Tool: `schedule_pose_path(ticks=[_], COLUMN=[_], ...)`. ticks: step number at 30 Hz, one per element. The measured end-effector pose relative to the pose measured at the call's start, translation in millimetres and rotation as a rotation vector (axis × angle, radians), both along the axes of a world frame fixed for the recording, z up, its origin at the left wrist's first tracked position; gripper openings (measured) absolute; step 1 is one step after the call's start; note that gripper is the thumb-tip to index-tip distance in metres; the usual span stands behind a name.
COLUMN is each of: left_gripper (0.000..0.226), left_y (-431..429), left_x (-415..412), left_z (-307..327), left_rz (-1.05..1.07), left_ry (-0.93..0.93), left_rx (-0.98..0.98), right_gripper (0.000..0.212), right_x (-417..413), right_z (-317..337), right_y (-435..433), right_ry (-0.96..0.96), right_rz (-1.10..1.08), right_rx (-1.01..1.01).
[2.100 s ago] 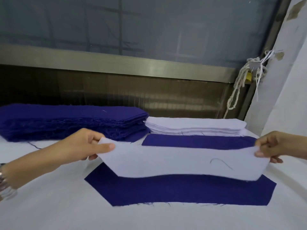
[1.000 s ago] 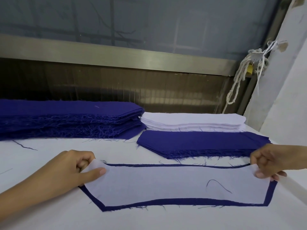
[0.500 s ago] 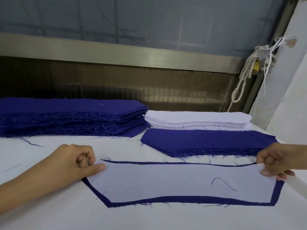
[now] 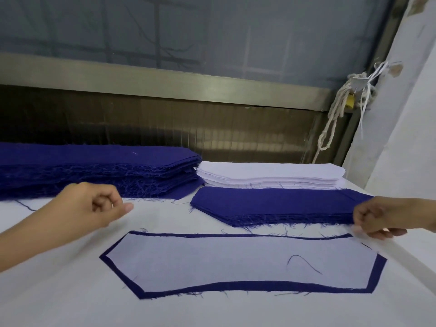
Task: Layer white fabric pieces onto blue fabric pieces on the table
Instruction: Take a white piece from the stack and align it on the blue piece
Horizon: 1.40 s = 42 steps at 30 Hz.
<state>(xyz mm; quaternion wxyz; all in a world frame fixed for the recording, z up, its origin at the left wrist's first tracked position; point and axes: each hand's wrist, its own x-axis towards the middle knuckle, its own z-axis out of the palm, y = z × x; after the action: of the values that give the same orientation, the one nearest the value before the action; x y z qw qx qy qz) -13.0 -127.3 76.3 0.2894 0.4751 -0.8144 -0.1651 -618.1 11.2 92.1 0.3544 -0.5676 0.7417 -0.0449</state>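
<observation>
Near the front edge of the table [image 4: 70, 291], 1 white piece [image 4: 212, 260] lies flat on 1 blue piece [image 4: 236, 285], and the blue shows as a thin border all around. I judge that this pair is laid and needs only a last check.

My left hand [image 4: 87, 206] hovers beside the left end of the pair, fingers loosely curled, holding nothing. My right hand [image 4: 382, 217] is at the far right corner of the white piece. It is blurred, so I cannot tell if it pinches that corner.

The next move calls for 1 new blue piece, then 1 white centred on it.

Toward the far edge I count 3 stacks: 1 tall blue stack [image 4: 94, 168] at left, 1 white stack [image 4: 269, 173] at right, and 1 low blue stack [image 4: 271, 204] in front of it. 1 loose thread [image 4: 304, 261] lies on the white piece.
</observation>
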Motion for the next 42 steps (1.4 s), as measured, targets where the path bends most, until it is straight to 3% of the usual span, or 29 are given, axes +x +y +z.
schedule_pose_path(ticks=[5, 10, 13, 20, 24, 32, 38, 42], left_gripper=[0.012, 0.003, 0.017, 0.033, 0.036, 0.026, 0.025, 0.026], left_y=[-8.7, -27.5, -47.8, -91.9, -107.3, -118.3, -118.9, -119.6], left_x=[-55.1, -119.3, -150.6, -195.0, -205.3, -209.9, -211.5, -213.1], left_z=[31.0, 45.4, 43.8, 35.3, 32.6, 25.7, 27.3, 26.3], left_rz=[-0.118, -0.134, -0.168, -0.127, -0.098, -0.123, -0.084, -0.041], left_ry=[0.019, -0.125, -0.239, -0.641, -0.778, -0.682, -0.673, -0.64], left_rx=[-0.131, -0.33, -0.46, -0.677, -0.677, -0.569, -0.586, -0.577], right_gripper=[0.023, 0.016, 0.018, 0.027, 0.026, 0.032, 0.005, 0.025], right_x=[29.4, 26.8, 15.6, -8.4, -13.3, -14.8, -17.7, -23.2], right_z=[37.8, 40.8, 32.4, 5.1, -2.4, -8.1, -2.6, -4.3], right_y=[-18.1, -55.1, -77.9, -123.4, -131.7, -133.6, -131.0, -131.6], right_ry=[-0.051, 0.044, 0.083, 0.434, 0.544, 0.572, 0.526, 0.331], right_rz=[-0.172, -0.502, -0.617, -0.686, -0.725, -0.747, -0.622, -0.619], right_rx=[-0.244, -0.535, -0.689, -0.692, -0.668, -0.738, -0.795, -0.864])
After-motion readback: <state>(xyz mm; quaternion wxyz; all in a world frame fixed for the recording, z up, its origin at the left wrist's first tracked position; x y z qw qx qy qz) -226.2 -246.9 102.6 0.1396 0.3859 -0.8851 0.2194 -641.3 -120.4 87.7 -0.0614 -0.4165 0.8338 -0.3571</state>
